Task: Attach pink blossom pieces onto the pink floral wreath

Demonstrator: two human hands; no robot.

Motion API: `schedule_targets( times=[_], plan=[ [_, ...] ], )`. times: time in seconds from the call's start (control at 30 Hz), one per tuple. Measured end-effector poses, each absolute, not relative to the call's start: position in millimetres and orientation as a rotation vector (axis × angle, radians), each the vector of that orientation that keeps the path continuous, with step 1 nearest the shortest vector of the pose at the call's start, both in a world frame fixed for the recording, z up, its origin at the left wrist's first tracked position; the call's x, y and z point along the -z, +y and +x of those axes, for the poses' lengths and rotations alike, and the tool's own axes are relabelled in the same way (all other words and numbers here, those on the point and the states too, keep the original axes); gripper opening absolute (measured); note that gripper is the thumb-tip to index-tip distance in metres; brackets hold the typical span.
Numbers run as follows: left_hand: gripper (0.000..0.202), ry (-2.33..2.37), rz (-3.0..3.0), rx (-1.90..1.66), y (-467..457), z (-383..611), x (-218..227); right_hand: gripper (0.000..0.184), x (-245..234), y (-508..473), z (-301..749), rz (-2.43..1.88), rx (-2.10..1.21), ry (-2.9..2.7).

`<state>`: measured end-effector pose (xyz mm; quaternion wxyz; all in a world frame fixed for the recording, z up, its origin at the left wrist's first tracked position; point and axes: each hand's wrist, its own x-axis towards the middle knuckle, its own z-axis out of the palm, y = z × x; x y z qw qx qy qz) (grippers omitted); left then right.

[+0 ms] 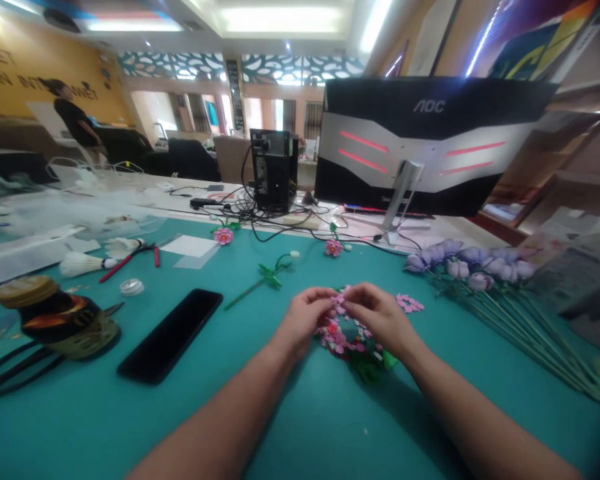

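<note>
My left hand [306,313] and my right hand [377,313] meet over a small heap of pink flower pieces [341,337] on the teal table [280,413]. Both hands have their fingers pinched together on a small pink flower piece [339,301] held between them. Green leaf parts [370,363] lie under the heap. A few loose pink petals [410,304] sit just right of my right hand.
A black phone [171,335] lies left of my hands, a dark jar with a gold lid [55,319] further left. A green stem [265,275], finished pink flowers [223,235] [333,248], purple flowers [473,263], red pliers [130,259], a monitor [425,143]. A person [73,120] stands far left.
</note>
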<state>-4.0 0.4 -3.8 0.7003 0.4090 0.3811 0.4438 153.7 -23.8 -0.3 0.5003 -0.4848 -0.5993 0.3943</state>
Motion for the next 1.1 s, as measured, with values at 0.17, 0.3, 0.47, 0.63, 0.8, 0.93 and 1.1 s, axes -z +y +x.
schedule_targets(
  times=[0.17,0.3,0.47,0.63,0.8,0.93,1.1],
  plan=[
    [0.022,0.863,0.892,-1.001,-1.4,-3.3,0.7,0.023,-7.3,-26.6,152.0,-1.230,-0.971,-1.382],
    [0.020,0.872,0.918,-1.005,-2.5,-2.4,0.9,0.026,-7.0,-27.4,150.3,-1.230,-0.961,-1.384],
    [0.020,0.881,0.984,-1.020,-3.6,-1.0,2.9,0.025,-3.4,-27.3,147.4,-1.180,-0.959,-1.378],
    [0.017,0.882,1.000,-1.036,-4.3,0.7,4.0,0.024,-3.0,-27.9,145.4,-1.172,-0.967,-1.379],
    [0.016,0.896,1.005,-1.048,-5.5,2.2,4.4,0.023,-5.1,-29.0,144.3,-1.164,-0.974,-1.381],
    [0.015,0.908,1.017,-1.058,-6.8,3.0,3.1,0.026,-4.1,-28.5,144.2,-1.172,-0.965,-1.380],
    [0.014,0.904,1.025,-1.095,-8.6,3.9,1.4,0.030,-0.7,-27.0,146.0,-1.190,-0.928,-1.393]
  ],
)
